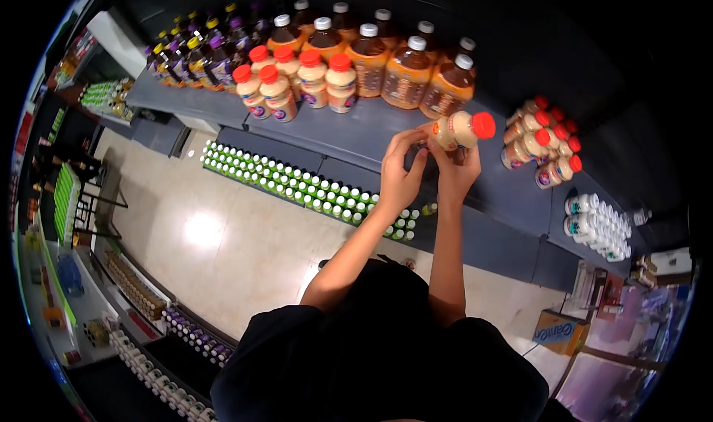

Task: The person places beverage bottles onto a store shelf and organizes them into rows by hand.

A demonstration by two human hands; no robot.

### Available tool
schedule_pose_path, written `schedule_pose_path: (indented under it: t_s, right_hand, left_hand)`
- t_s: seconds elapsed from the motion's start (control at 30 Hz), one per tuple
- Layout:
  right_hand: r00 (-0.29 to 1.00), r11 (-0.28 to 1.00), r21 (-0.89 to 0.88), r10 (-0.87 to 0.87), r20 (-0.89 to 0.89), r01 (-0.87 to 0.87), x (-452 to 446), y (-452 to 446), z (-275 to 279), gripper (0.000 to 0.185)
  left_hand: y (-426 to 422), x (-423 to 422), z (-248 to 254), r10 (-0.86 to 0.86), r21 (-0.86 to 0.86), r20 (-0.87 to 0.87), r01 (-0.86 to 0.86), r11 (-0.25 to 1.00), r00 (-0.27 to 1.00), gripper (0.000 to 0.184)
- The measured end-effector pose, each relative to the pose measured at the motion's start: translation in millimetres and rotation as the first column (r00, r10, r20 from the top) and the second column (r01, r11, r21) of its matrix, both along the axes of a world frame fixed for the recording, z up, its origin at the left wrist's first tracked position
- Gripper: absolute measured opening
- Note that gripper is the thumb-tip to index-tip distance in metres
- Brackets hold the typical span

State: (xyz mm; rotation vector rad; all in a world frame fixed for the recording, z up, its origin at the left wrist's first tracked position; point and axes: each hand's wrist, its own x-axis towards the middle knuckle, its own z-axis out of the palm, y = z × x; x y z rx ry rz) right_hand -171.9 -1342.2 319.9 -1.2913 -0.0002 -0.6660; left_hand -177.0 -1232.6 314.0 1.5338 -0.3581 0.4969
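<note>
A cream-coloured drink bottle [462,129] with a red cap is held up in front of the shelf, tilted so its cap points right. My right hand [459,173] is closed around its underside. My left hand [402,171] has its fingers curled at the base end of the same bottle; its fingertips are partly hidden. Behind my hands, large orange-labelled bottles [408,73] with white caps stand in rows. To the left is a group of matching red-capped bottles [277,95], and another red-capped group [546,143] stands to the right.
Dark bottles [199,62] with yellow and purple caps fill the shelf's left end. White bottles [598,225] stand at its right. Green bottles [297,184] with white caps line a lower shelf. A cardboard box [561,331] rests on the floor. Another person [70,158] is at far left.
</note>
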Motion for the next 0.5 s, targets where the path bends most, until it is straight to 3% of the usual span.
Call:
schedule_pose_path:
  t_s: [0.5]
  right_hand:
    - [0.924, 0.921, -0.116, -0.379, -0.058, 0.371, -64.0, -164.6, -3.6, 0.061]
  left_hand:
    - [-161.0, -39.9, -18.5, -0.373, 0.039, -0.041, 0.374, 0.926, 0.927, 0.024]
